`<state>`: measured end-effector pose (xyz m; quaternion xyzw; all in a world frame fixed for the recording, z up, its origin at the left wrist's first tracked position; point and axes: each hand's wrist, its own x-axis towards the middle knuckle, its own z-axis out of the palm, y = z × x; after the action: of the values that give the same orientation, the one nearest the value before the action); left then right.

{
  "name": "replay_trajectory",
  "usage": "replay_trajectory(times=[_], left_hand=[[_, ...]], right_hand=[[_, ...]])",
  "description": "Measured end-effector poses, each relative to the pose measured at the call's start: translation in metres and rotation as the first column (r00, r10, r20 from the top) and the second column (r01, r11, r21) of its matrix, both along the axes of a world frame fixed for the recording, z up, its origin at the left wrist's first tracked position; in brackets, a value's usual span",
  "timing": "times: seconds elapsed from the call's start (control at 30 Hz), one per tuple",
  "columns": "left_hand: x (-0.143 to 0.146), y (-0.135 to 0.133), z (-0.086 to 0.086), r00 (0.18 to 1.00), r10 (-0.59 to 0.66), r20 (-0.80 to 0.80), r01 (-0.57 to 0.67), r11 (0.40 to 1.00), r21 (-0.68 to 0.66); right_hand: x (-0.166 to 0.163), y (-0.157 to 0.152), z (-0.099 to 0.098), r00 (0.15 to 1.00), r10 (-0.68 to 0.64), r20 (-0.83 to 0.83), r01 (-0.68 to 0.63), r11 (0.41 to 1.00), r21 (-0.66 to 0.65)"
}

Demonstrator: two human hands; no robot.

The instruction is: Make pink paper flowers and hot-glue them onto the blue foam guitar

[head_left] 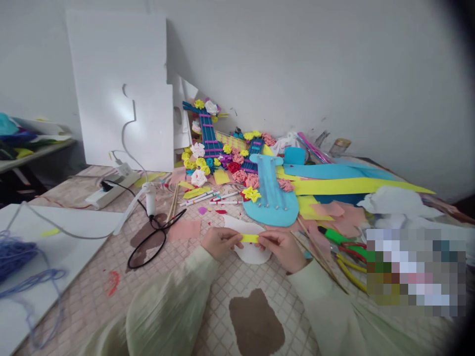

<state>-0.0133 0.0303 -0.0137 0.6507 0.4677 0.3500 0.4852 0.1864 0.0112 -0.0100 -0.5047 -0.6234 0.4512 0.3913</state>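
My left hand [219,242] and my right hand [282,248] are held close together over the table. Both pinch a small yellow strip [250,238] of foam paper stretched between them, each at one end. Under the strip lies a white cut-out shape [249,247]. Just behind it rests a light blue guitar-shaped cut-out [272,198] with a yellow paper flower [252,194] beside it. Pale green sleeves cover both my arms.
Paper flowers and blue guitar shapes [215,148] pile up at the back. Long yellow and blue foam sheets [345,184] lie right. Scissors and a green cutter [343,244] sit near my right arm. A glue gun [150,198], power strip [111,188] and white boards stand left.
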Motion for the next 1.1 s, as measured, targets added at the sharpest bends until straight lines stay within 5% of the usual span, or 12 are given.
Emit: replay_trajectory(times=[0.67,1.1], left_hand=[[-0.012,0.004,0.003,0.994,0.025,0.109,-0.016,0.996,-0.086],[-0.041,0.020,0.012,0.992,0.127,-0.012,-0.126,0.989,0.071]], right_hand=[[-0.012,0.001,0.004,0.994,-0.013,-0.108,0.006,0.998,-0.062],[-0.044,0.030,0.009,0.977,-0.024,-0.214,0.001,0.994,-0.106]])
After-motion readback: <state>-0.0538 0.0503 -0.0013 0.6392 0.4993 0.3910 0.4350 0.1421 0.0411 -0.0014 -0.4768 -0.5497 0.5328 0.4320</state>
